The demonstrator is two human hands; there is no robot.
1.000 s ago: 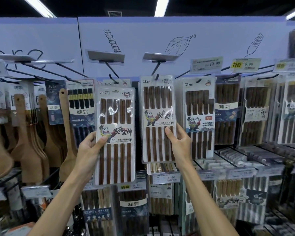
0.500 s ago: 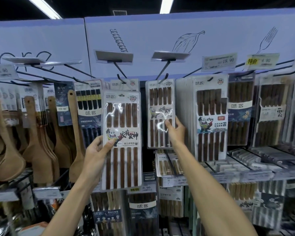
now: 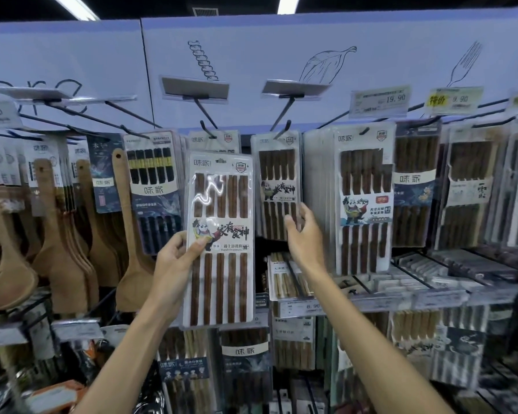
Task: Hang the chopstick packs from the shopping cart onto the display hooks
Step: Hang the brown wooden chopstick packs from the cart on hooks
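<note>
Held chopstick pack (image 3: pixel 219 237) is upright in front of the display, lower left edge pinched in left hand (image 3: pixel 174 261). Directly behind its top, another pack (image 3: pixel 214 140) hangs on a hook (image 3: pixel 205 127). Just right, hung pack (image 3: pixel 277 183) sits on the next hook (image 3: pixel 283 127); right hand (image 3: pixel 304 234) is at its lower right corner, fingers (image 3: pixel 290 225) prob. touching it. Further right, a thick stack of packs (image 3: pixel 364 198), w/ a price tag (image 3: pixel 379 101) above. Left of held pack: boxed pack (image 3: pixel 153 189), then wooden spatulas (image 3: pixel 57 234). Below, a shelf rail (image 3: pixel 296 306) w/ more packs under it.
</note>
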